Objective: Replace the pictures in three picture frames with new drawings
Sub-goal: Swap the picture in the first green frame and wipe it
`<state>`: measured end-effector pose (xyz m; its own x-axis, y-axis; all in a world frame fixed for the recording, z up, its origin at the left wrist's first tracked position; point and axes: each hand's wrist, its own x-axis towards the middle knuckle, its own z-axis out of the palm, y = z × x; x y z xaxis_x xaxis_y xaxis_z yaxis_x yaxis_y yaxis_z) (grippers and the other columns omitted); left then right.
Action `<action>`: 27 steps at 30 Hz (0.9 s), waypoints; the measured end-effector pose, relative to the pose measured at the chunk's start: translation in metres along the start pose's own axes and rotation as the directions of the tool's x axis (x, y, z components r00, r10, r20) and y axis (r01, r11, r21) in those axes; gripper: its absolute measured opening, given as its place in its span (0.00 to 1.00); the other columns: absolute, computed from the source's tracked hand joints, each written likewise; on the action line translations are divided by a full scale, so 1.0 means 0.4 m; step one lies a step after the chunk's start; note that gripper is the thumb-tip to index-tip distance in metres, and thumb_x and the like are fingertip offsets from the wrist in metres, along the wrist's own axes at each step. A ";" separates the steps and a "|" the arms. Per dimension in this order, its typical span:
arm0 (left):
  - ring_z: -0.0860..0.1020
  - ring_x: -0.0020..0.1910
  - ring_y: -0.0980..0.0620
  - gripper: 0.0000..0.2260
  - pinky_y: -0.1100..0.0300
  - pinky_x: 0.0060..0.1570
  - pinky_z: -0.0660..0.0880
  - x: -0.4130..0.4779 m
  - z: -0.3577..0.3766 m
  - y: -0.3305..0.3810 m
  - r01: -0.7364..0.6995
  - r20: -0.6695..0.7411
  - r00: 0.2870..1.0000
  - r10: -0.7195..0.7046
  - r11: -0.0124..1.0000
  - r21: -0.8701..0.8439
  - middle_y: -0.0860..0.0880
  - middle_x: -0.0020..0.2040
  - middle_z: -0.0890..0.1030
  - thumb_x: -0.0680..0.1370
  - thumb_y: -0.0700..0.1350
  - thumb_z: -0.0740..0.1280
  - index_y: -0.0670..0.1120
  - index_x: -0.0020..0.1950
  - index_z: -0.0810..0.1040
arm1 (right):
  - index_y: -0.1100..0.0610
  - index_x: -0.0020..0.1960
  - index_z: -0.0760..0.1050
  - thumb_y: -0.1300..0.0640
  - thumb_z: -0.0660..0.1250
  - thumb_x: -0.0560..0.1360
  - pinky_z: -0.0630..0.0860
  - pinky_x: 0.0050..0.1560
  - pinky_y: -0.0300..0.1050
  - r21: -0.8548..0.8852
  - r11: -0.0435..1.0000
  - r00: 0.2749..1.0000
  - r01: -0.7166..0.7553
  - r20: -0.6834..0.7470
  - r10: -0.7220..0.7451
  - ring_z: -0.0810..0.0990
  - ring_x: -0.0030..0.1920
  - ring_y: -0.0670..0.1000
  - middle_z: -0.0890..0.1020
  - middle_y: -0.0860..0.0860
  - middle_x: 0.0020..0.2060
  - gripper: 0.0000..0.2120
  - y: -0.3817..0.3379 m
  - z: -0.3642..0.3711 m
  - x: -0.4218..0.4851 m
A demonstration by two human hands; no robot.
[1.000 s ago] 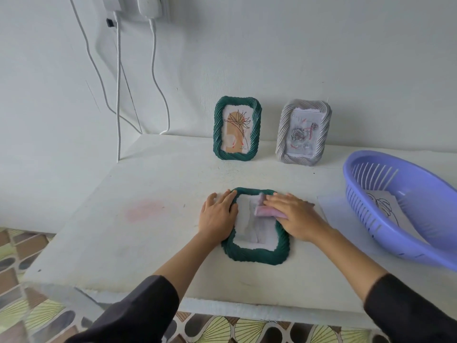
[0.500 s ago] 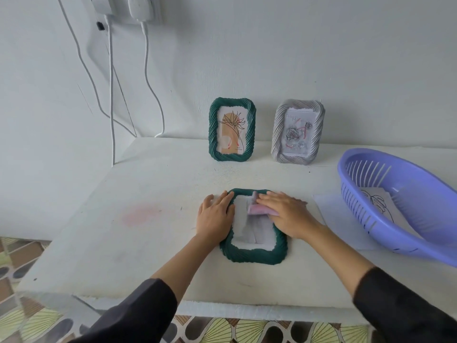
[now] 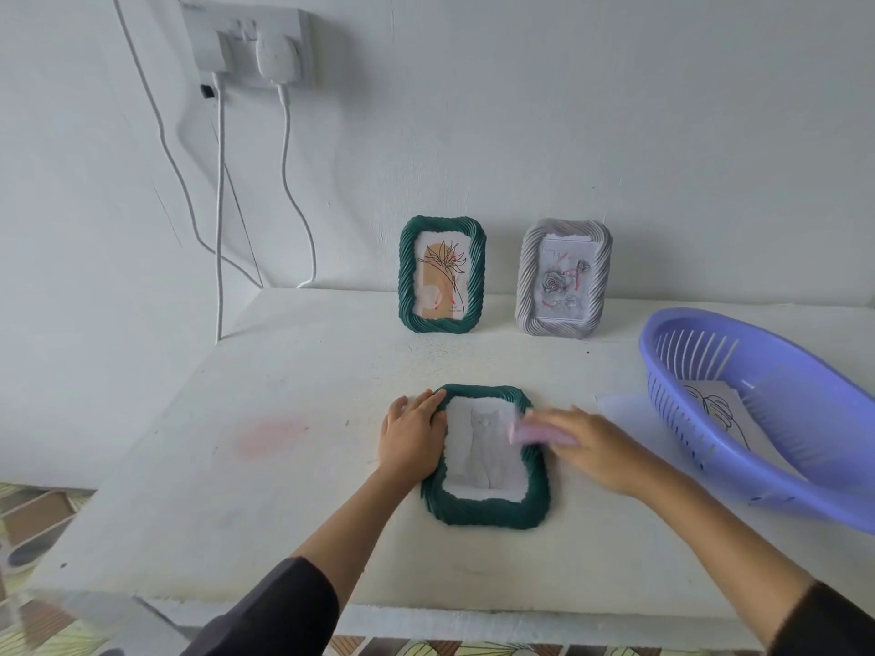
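A dark green frame [image 3: 487, 506] lies flat on the white table [image 3: 284, 466] with a faint grey cat picture [image 3: 483, 447] showing in it. My left hand [image 3: 411, 440] presses flat on the frame's left edge. My right hand [image 3: 594, 447] holds a pink cloth [image 3: 535, 434] at the frame's right edge, blurred by motion. A second green frame [image 3: 442, 275] with a flower drawing and a grey frame [image 3: 563, 278] with a rose picture stand upright against the wall. A line drawing on paper [image 3: 719, 407] lies in the purple basket [image 3: 776, 471].
The purple basket takes up the table's right side, with a sheet of white paper [image 3: 620, 404] partly under it. Two white cables [image 3: 218, 205] hang from a wall socket [image 3: 251, 45] at the back left. The table's front edge is near my forearms.
My right hand has slid the pink cloth to the right, off the middle of the picture, so the cat image is now uncovered. My left hand stays on the frame's left edge.
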<state>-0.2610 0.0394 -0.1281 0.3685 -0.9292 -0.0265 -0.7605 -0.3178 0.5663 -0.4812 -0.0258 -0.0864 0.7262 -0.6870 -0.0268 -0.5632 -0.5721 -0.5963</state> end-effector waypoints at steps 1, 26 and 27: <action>0.57 0.74 0.45 0.20 0.51 0.73 0.56 -0.001 -0.006 0.011 0.021 -0.021 1.000 -0.022 0.999 -0.035 0.51 0.75 0.63 0.82 0.48 0.51 0.52 0.74 0.61 | 0.48 0.62 0.72 0.67 0.58 0.77 0.62 0.64 0.35 0.201 0.978 0.988 -0.056 -0.132 0.083 0.70 0.66 0.47 0.77 0.44 0.60 0.20 -0.014 -0.011 0.011; 0.70 0.59 0.39 0.30 0.49 0.55 0.71 -0.051 -0.172 -0.088 0.339 -0.223 0.928 -0.298 0.924 0.176 0.44 0.62 0.64 0.70 0.61 0.66 0.51 0.68 0.65 | 0.59 0.73 0.60 0.54 0.51 0.81 0.54 0.73 0.42 -0.067 0.932 0.897 -0.355 -0.304 0.320 0.58 0.74 0.49 0.61 0.52 0.74 0.22 -0.006 0.122 0.037; 0.69 0.61 0.40 0.31 0.49 0.56 0.70 -0.049 -0.165 -0.110 0.362 -0.203 0.925 -0.321 0.908 0.211 0.45 0.62 0.65 0.69 0.64 0.64 0.52 0.68 0.65 | 0.59 0.73 0.58 0.54 0.50 0.81 0.52 0.73 0.41 -0.087 0.929 0.902 -0.359 -0.289 0.321 0.56 0.75 0.48 0.60 0.51 0.75 0.22 -0.001 0.132 0.036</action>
<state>-0.1995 0.0838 -0.0983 0.6938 -0.7191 -0.0390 -0.6701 -0.6644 0.3310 -0.4497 -0.0118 -0.1291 0.3600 -0.9328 0.0167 -0.8181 -0.3243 -0.4749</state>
